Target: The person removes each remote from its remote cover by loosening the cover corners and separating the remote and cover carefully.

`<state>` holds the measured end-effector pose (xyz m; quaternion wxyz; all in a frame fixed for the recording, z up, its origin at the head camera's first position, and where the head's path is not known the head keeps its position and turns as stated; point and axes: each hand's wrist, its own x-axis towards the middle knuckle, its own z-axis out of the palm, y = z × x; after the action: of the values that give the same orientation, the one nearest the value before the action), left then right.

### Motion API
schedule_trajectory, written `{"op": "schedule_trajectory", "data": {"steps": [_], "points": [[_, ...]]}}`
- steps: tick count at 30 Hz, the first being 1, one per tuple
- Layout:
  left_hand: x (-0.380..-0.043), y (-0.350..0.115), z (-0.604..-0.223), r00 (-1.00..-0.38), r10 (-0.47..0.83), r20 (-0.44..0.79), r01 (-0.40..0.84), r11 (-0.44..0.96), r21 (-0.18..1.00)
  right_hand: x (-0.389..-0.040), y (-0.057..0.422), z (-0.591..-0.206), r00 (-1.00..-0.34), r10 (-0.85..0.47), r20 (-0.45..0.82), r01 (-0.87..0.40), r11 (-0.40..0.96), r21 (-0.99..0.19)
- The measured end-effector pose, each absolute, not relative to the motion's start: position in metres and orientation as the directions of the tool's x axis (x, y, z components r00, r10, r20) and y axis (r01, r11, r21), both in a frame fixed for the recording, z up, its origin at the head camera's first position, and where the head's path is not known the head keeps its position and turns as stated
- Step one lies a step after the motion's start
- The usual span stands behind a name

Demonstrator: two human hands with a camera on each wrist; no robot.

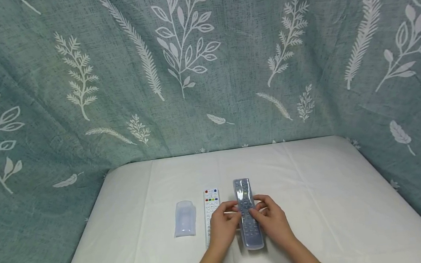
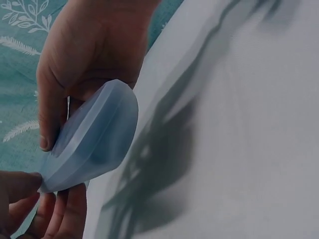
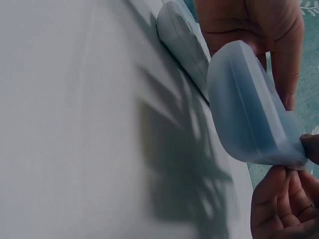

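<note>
A grey remote control point(image 1: 247, 212) in a translucent bluish sleeve is held just above the white table, its buttons facing up. My left hand point(image 1: 225, 223) pinches its left edge near the middle. On the opposite edge my right hand point(image 1: 274, 220) grips it, thumb over the face. Both wrist views show the sleeve's rounded near end point(image 2: 107, 132) from below, with fingers on either side. To the left lies a white remote control point(image 1: 211, 203) with coloured buttons, partly hidden behind my left hand. Beside that rests a short translucent cover piece point(image 1: 185, 219).
The white cloth-covered table point(image 1: 150, 256) stretches out on both sides of my hands. A green curtain point(image 1: 238, 103) with white leaf patterns hangs behind the far edge and along both sides. Shadows of the hands fall on the cloth.
</note>
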<state>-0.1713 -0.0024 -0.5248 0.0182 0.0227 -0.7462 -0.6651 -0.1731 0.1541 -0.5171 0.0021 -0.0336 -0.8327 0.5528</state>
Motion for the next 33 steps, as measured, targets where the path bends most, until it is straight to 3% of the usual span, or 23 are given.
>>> {"op": "schedule_trajectory", "data": {"steps": [15, 33], "points": [[-0.174, -0.018, -0.521, -0.996, -0.02, -0.09, -0.089, -0.075, 0.993, -0.18, 0.148, -0.518, -0.994, -0.015, -0.107, 0.101, 0.221, -0.97], [-0.176, -0.013, -0.519, -0.991, -0.02, -0.132, -0.127, -0.161, 0.979, -0.185, 0.156, -0.514, -0.99, -0.036, -0.134, 0.121, 0.249, -0.961]]}}
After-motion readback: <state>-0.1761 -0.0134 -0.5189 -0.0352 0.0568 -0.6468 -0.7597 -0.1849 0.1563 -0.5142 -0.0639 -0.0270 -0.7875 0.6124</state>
